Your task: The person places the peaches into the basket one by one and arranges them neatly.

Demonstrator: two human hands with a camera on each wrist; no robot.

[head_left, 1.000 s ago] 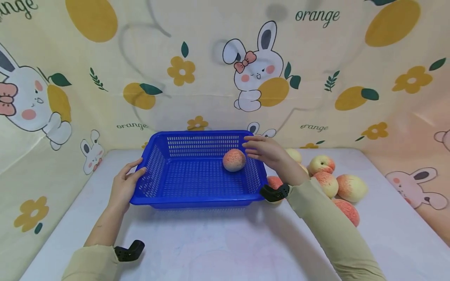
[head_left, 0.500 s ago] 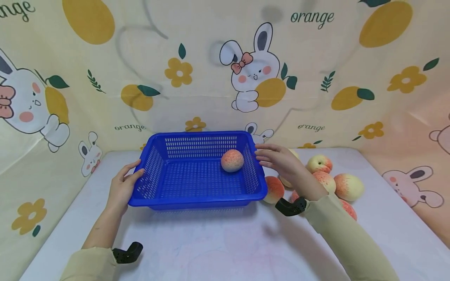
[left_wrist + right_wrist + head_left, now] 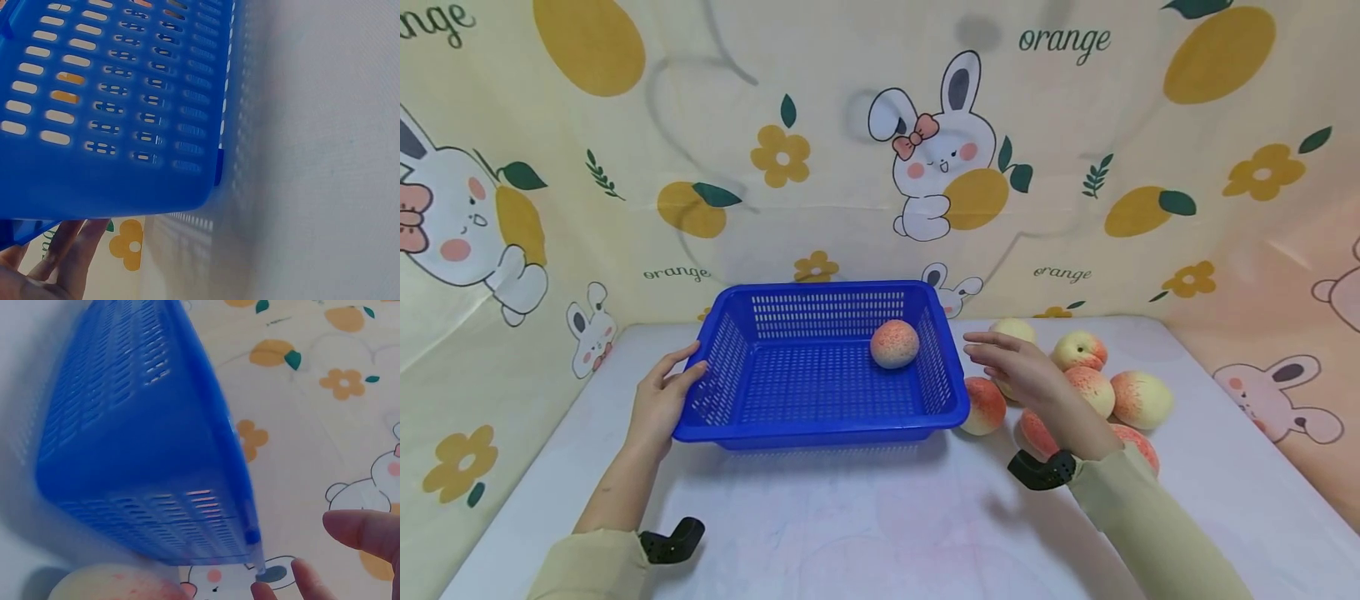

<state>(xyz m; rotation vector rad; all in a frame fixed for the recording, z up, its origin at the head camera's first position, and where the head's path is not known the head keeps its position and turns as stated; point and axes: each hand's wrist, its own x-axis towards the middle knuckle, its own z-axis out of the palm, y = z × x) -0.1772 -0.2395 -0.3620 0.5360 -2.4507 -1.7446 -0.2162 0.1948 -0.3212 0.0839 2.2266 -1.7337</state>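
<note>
A blue slotted plastic basket (image 3: 752, 417) stands on the white table, and one peach (image 3: 894, 342) lies in its far right corner. My left hand (image 3: 662, 400) holds the basket's left rim, thumb on top, fingers under the lip (image 3: 59, 250). My right hand (image 3: 1011, 362) hovers open and empty just right of the basket, above a cluster of several peaches (image 3: 1138, 398). The nearest loose peach (image 3: 982, 405) lies against the basket's right wall and shows below that wall (image 3: 106, 584) in the right wrist view, with my fingertips (image 3: 362, 531) spread beside the basket (image 3: 137, 456).
A cloth backdrop printed with rabbits and oranges (image 3: 940, 158) walls in the table on three sides. Bare white tabletop (image 3: 865, 525) stretches in front of the basket. The peach pile takes up the right rear part of the table.
My right hand has drawn back from over the basket's right rim, moving right and down until it is above the loose peaches. The peach in the basket and my left hand stayed put.
</note>
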